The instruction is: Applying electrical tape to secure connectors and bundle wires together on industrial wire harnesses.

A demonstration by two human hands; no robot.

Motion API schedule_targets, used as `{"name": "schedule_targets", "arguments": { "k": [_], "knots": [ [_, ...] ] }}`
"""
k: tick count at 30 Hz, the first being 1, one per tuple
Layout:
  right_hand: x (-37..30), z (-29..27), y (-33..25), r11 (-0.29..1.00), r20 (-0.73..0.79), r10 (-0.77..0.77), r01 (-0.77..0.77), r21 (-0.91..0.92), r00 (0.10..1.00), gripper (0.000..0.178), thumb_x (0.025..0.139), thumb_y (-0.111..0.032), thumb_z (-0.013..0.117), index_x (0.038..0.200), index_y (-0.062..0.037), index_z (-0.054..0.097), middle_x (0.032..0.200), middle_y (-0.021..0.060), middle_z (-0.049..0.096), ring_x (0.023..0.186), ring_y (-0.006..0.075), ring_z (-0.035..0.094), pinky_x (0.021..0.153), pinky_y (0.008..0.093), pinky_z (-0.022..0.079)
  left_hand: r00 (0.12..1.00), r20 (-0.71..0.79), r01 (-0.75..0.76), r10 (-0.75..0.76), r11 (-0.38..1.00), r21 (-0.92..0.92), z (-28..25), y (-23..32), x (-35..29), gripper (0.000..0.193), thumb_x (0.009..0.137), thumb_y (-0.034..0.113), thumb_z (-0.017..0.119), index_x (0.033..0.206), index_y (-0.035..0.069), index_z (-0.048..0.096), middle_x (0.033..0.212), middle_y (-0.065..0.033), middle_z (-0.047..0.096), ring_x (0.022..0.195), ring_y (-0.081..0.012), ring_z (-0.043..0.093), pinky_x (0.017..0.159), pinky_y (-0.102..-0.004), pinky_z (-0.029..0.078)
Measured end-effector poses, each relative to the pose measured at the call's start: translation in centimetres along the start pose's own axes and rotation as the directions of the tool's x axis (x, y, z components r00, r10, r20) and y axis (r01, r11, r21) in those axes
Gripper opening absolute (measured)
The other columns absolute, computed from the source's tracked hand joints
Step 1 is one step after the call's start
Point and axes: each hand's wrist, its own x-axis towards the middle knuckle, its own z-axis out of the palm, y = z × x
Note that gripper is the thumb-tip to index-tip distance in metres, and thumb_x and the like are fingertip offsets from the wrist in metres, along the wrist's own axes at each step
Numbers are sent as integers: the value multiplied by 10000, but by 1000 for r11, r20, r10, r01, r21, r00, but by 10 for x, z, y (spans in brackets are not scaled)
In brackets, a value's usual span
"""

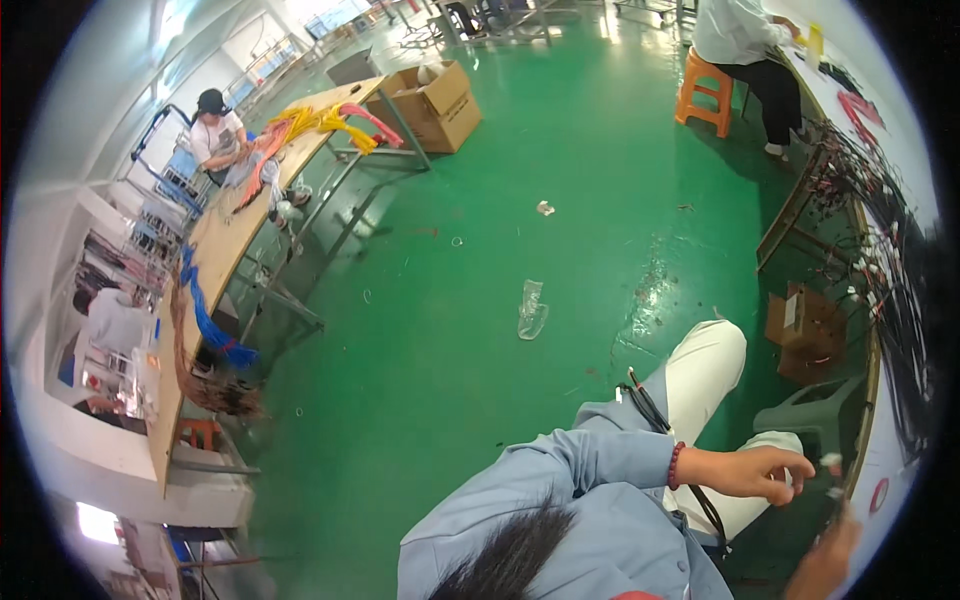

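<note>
My left hand (750,472), with a dark red bead bracelet at the wrist, reaches over my knee toward the table edge. Its fingers are loosely bent and apart, with nothing visible between them. Just beyond the fingertips is a small white piece (831,461), too blurred to name. Lower down, beside the table edge, my right hand (825,562) is smeared by motion; its fingers cannot be made out. Black cables (650,405) lie across my lap and pass under my left forearm.
Many black cables (905,330) cover the table at right, where a red ring (879,496) lies. Beneath are a grey stool (815,415) and a cardboard box (808,325). Another person sits on an orange stool (706,95). At left, a long table (215,235) holds coloured wire bundles.
</note>
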Motion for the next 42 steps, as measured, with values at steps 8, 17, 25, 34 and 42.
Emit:
{"name": "schedule_targets", "arguments": {
  "k": [8,17,25,34,42],
  "knots": [
    [-11,7,-108,946,181,-320,302,120,930,294,876,-106,468,1154,-104,562,882,144,567,797,342,565,649,414,452,915,-188,282,-357,898,-337,-35,-17,-40,262,887,214,554,1049,19,492,863,-63,591,668,-106,577,573,-252,483],
    [-38,-17,-70,960,-60,-259,264,95,964,276,714,-75,579,986,-49,614,705,67,500,658,248,497,572,375,394,943,211,229,-259,961,155,3,-44,-2,181,833,104,628,991,18,638,892,-85,593,845,-190,568,737,-311,462],
    [-149,-71,123,904,-536,164,-344,-255,828,86,688,4,627,744,-32,572,706,93,543,724,288,532,610,366,396,948,284,107,-142,985,134,23,17,17,186,638,-12,716,820,-24,679,690,-56,570,640,-133,528,576,-229,390],
    [-166,-156,244,762,-888,332,-645,55,318,203,870,-153,471,975,-37,600,840,105,623,760,225,579,689,336,452,927,327,106,-182,966,237,37,16,28,218,673,29,747,880,-1,688,690,-27,552,680,-117,521,600,-211,382],
    [-178,-151,302,492,-565,646,-846,-207,514,332,875,-374,483,922,-105,671,888,137,659,835,355,619,735,424,481,930,297,162,-215,968,193,40,6,26,124,796,29,643,902,-31,662,766,-47,580,703,-108,531,647,-208,405]
  ]
}}
